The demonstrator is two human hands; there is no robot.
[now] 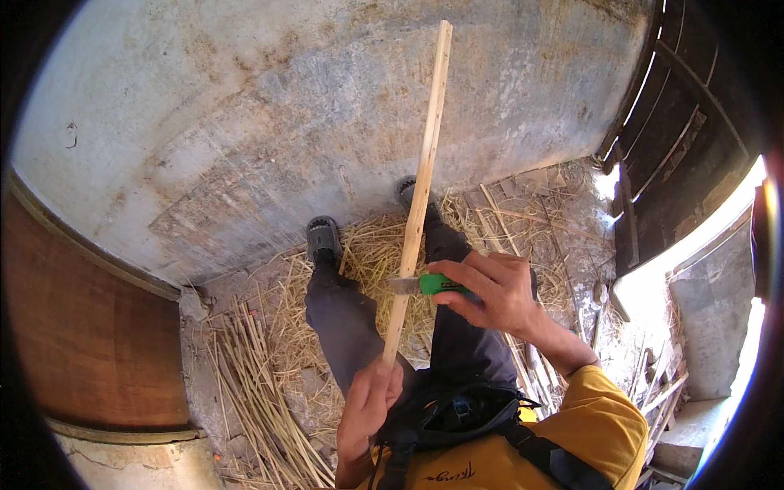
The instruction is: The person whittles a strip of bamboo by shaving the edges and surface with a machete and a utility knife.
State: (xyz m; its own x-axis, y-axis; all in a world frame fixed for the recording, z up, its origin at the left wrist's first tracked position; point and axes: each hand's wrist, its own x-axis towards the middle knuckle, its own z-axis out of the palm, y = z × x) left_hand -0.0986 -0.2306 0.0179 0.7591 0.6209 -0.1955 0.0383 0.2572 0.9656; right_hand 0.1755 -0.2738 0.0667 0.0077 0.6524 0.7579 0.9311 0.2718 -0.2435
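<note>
A long, pale strip of split bamboo or wood (pixel 425 163) slants up and away from my lap toward the wall. My left hand (pixel 372 398) is closed around its near end. In my right hand (pixel 490 287) is a knife with a green handle (pixel 442 283). Its short, wide blade (pixel 403 286) lies across the strip, a little above my left hand, and touches it. My right fingers wrap the handle, so part of it is hidden.
Straw-like shavings (pixel 367 253) cover the floor around my feet. A bundle of thin sticks (pixel 261 392) lies at my left, and more sticks (pixel 665 396) at the right. A stained wall (pixel 286 122) rises ahead; a brown wooden panel (pixel 98 327) stands left.
</note>
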